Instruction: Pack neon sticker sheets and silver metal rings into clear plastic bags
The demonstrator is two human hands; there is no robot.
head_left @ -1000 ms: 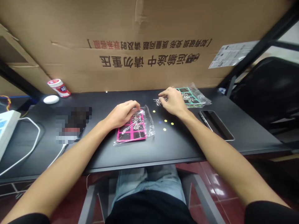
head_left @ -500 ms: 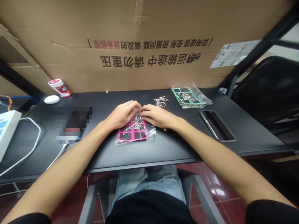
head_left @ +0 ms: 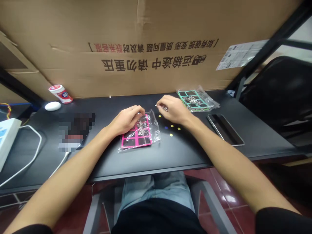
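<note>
A pink-framed card in a clear plastic bag (head_left: 137, 139) lies on the dark table, with metal rings or wire pieces showing on it. My left hand (head_left: 128, 119) is closed on the bag's upper edge. To the right, my right hand (head_left: 172, 109) pinches at small silver metal pieces (head_left: 163, 107), partly hidden by its fingers. Several small yellow discs (head_left: 172, 126) and a blue disc (head_left: 166, 127) lie just below that hand. Behind it, at the back right, sits a bagged stack of green-framed cards (head_left: 193, 99) with metal pieces on top.
A phone (head_left: 225, 129) lies at the right. On the left are a red and white bottle (head_left: 60, 93), a white oval object (head_left: 53, 106), a blurred dark item (head_left: 80, 130) and a white cable (head_left: 40, 143). Cardboard (head_left: 156, 81) stands behind the table.
My right hand has moved from the pink card's bag up and right to the silver pieces, uncovering the discs. My left hand has stayed at the bag.
</note>
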